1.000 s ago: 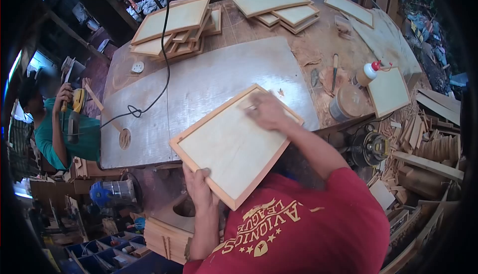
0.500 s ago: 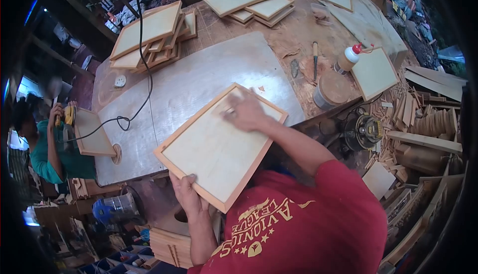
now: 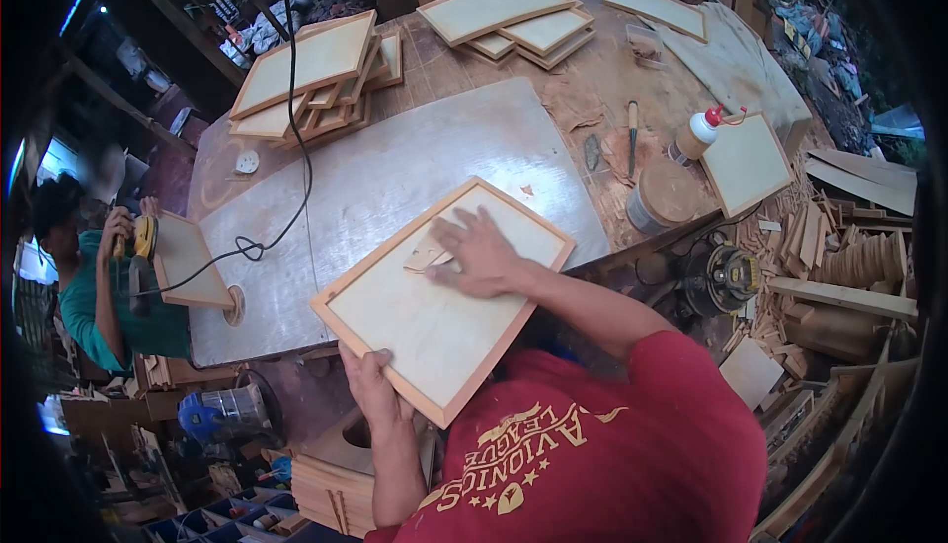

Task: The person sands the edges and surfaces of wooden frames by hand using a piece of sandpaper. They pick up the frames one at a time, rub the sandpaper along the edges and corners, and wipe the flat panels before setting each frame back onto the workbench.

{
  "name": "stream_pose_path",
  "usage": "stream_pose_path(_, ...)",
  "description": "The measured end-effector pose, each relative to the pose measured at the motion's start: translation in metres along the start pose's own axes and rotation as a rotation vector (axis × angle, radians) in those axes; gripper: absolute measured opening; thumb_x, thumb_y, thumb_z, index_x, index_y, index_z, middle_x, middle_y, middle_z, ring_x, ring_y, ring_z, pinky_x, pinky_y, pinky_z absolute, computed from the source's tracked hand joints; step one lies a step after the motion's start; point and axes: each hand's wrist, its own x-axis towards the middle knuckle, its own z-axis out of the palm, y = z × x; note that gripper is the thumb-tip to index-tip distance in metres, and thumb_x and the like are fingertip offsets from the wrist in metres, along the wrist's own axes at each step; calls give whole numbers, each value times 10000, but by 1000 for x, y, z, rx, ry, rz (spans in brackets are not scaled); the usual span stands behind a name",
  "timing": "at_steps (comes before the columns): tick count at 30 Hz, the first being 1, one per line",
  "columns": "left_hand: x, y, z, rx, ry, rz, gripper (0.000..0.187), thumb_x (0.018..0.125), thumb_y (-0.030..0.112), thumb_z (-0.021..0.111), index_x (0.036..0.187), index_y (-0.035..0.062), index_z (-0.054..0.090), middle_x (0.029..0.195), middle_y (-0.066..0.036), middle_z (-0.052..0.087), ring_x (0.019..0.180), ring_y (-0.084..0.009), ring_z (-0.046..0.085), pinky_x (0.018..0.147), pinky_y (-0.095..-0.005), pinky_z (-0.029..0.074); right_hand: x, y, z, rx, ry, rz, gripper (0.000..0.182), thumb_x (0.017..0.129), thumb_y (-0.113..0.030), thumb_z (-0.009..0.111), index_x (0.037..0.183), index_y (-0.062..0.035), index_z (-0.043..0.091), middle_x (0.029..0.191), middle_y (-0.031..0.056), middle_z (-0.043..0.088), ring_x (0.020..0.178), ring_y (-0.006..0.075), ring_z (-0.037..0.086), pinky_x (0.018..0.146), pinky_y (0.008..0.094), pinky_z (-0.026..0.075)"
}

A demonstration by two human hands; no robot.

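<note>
A shallow wooden tray-like frame with a pale panel (image 3: 395, 316) lies tilted across my front, partly over the table's near edge. My left hand (image 3: 373, 390) grips its near left edge, thumb on top and fingers underneath. Over the panel's far half is my right hand (image 3: 484, 257), slightly blurred, with fingers stretched forward. Beneath its thumb and palm shows a small folded tan piece that looks like sandpaper (image 3: 423, 259), pressed against the panel.
Similar frames are stacked at the back left (image 3: 306, 64) and back centre (image 3: 499, 5). A glue bottle (image 3: 696, 135), a can (image 3: 660, 197) and a chisel (image 3: 633, 133) stand or lie at right. A black cord (image 3: 296, 69) crosses the table. At left, a co-worker (image 3: 118, 286) holds a yellow power tool (image 3: 145, 237).
My right hand has slid slightly left and nearer me over the panel, and the tan piece beneath it shows more clearly. My left hand keeps its hold on the frame.
</note>
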Motion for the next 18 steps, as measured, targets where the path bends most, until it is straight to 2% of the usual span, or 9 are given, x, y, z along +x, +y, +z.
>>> stream_pose_path(4, -1, -3, -9, 39, 15, 19, 835, 769, -4, 477, 1590, 41, 334, 1389, -184, 529, 1260, -331, 597, 1049, -429, 551, 19, 54, -14, 8, -111, 270, 994, 976, -775, 382, 1556, 30, 441, 1634, 217, 417, 1564, 465, 241, 1294, 594, 101)
stream_pose_path(7, -6, 0, -3, 24, 29, -3, 857, 767, -4, 482, 1606, 41, 313, 1404, -191, 523, 1261, -334, 595, 1049, -428, 549, 8, 31, 14, -24, 25, 95, 981, 990, -770, 353, 1575, 14, 421, 1653, 197, 399, 1570, 468, 221, 1294, 607, 91)
stream_pose_path(8, -2, 2, 1, 23, 29, -5, 865, 766, -3, 484, 1611, 40, 306, 1409, -193, 521, 1261, -335, 595, 1048, -428, 549, 3, 23, 14, -1, -16, 71, 958, 1013, -750, 313, 1594, 8, 393, 1669, 177, 381, 1577, 459, 209, 1294, 614, 75)
stream_pose_path(11, 0, 1, -7, 77, 16, 11, 863, 763, 2, 482, 1607, 32, 307, 1407, -198, 521, 1249, -337, 604, 1034, -431, 563, 18, 55, -4, -18, -85, 294, 922, 1022, -721, 340, 1583, 6, 421, 1685, 194, 342, 1581, 449, 198, 1295, 614, 61)
stream_pose_path(12, 2, 3, -6, 79, 12, 26, 857, 763, 5, 481, 1603, 29, 311, 1405, -197, 521, 1247, -337, 606, 1032, -434, 567, 20, 60, -5, 8, -26, 240, 932, 1020, -721, 346, 1581, 20, 416, 1675, 214, 351, 1579, 448, 204, 1291, 617, 81)
stream_pose_path(15, -4, 1, -3, 85, 20, 21, 839, 765, 16, 475, 1590, 22, 324, 1399, -197, 521, 1244, -335, 609, 1029, -440, 573, 16, 50, 6, 76, -24, 247, 935, 1021, -726, 340, 1585, 17, 410, 1678, 213, 345, 1583, 448, 191, 1289, 614, 88)
stream_pose_path(17, -2, 4, 4, 82, 21, 17, 831, 766, 23, 472, 1584, 20, 331, 1397, -196, 521, 1246, -332, 609, 1031, -443, 572, -5, 9, 2, -7, -32, 84, 969, 1016, -745, 314, 1605, 24, 364, 1684, 181, 353, 1598, 405, 180, 1299, 578, 73)
stream_pose_path(18, -2, 1, -1, 88, 24, 9, 830, 766, 24, 470, 1584, 20, 331, 1395, -196, 522, 1246, -332, 609, 1031, -442, 572, -18, -9, 4, -29, -52, -40, 977, 1006, -755, 319, 1604, 16, 370, 1695, 180, 329, 1596, 411, 184, 1301, 567, 76)
